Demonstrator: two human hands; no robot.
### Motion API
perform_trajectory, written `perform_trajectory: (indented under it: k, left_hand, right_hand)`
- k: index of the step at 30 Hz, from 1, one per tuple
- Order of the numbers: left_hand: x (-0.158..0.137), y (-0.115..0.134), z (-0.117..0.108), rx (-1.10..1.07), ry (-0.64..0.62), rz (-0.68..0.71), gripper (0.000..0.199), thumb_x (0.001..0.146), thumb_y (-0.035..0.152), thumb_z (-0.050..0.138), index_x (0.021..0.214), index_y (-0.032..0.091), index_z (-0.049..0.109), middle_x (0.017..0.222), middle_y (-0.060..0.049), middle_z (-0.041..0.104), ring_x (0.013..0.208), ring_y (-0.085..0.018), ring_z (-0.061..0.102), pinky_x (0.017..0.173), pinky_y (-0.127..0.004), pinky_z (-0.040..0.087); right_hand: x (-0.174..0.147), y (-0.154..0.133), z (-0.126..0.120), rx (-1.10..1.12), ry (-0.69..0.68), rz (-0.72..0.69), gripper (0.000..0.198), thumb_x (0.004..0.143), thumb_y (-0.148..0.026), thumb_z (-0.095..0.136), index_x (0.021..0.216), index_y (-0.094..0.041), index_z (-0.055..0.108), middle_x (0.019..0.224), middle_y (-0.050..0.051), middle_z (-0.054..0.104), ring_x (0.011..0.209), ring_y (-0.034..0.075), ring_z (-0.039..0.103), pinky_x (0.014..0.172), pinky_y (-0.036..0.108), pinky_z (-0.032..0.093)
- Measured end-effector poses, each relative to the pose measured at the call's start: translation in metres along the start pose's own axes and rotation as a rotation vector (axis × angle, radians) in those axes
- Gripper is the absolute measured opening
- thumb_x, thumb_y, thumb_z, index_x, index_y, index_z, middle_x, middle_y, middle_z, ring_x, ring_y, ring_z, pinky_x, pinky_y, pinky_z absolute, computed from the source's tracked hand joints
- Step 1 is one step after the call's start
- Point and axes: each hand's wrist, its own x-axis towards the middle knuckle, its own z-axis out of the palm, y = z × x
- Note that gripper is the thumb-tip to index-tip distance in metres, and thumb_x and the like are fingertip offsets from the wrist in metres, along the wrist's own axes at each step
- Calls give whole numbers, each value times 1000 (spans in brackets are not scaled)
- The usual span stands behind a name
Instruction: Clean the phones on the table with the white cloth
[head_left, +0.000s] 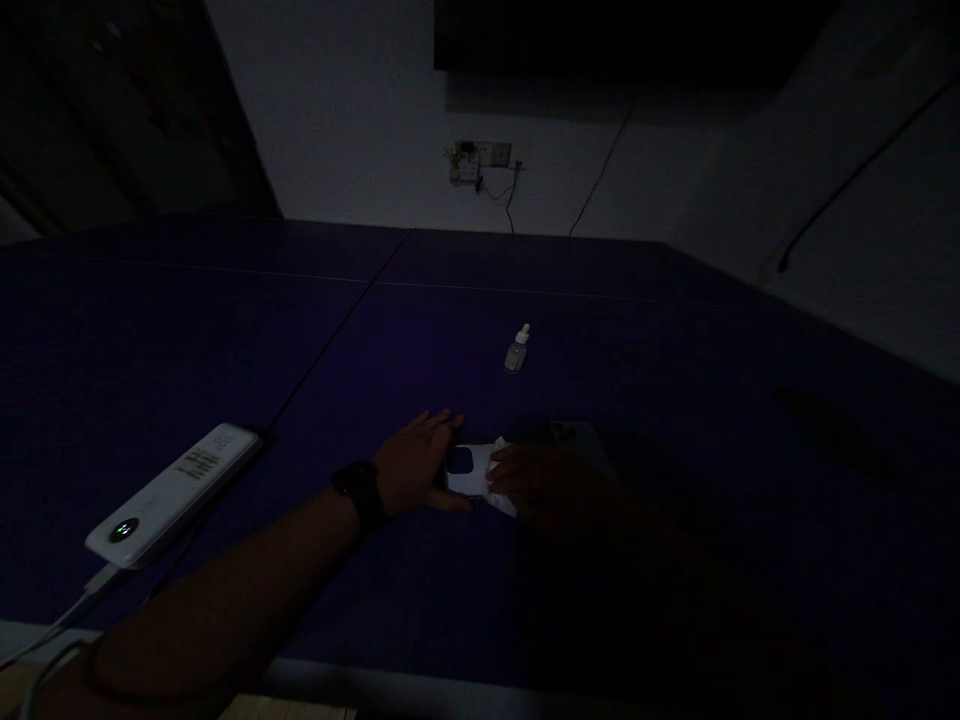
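Note:
A pale phone case (466,484) with a dark camera cutout lies flat on the purple table (420,330). My left hand (414,462), with a dark watch at the wrist, braces the case's left end between thumb and fingers. In the fingers of my right hand (551,482) is a crumpled white tissue (501,500), pressed on the right part of the case. That hand is in deep shadow and hides the case's right end. Just behind it lies a phone (591,447), camera side up and partly covered by the hand.
A small dropper bottle (517,352) stands beyond the hands. At the left lies a white power bank (176,495) with a lit display and a cable (71,612) plugged in. Wall sockets (480,158) with wires are at the back, below a dark screen (630,40). The room is dim.

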Motion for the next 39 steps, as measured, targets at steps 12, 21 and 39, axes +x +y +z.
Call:
perform_trajectory:
  k: [12, 21, 39]
  left_hand:
    - [0, 1, -1, 34, -17, -25, 111, 66, 63, 84, 149, 12, 29, 154, -25, 44, 149, -38, 33, 123, -56, 25]
    - [0, 1, 0, 53, 4, -7, 109, 67, 62, 83, 149, 14, 29, 153, -24, 46, 149, -38, 33, 122, -56, 27]
    - [0, 2, -4, 44, -22, -9, 109, 65, 59, 86, 146, 11, 33, 154, -25, 44, 149, -38, 34, 122, -55, 27]
  right_hand:
    - [20, -17, 7, -23, -71, -1, 32, 89, -21, 61, 120, -16, 67, 123, 11, 71, 120, 23, 62, 109, 44, 45]
    - [24, -18, 15, 18, -121, -36, 56, 75, -6, 54, 129, -13, 63, 129, 13, 68, 126, 25, 57, 111, 47, 43]
    - [15, 2, 22, -4, -94, -81, 33, 101, -16, 46, 127, -19, 66, 129, 9, 70, 122, 20, 60, 107, 41, 46]
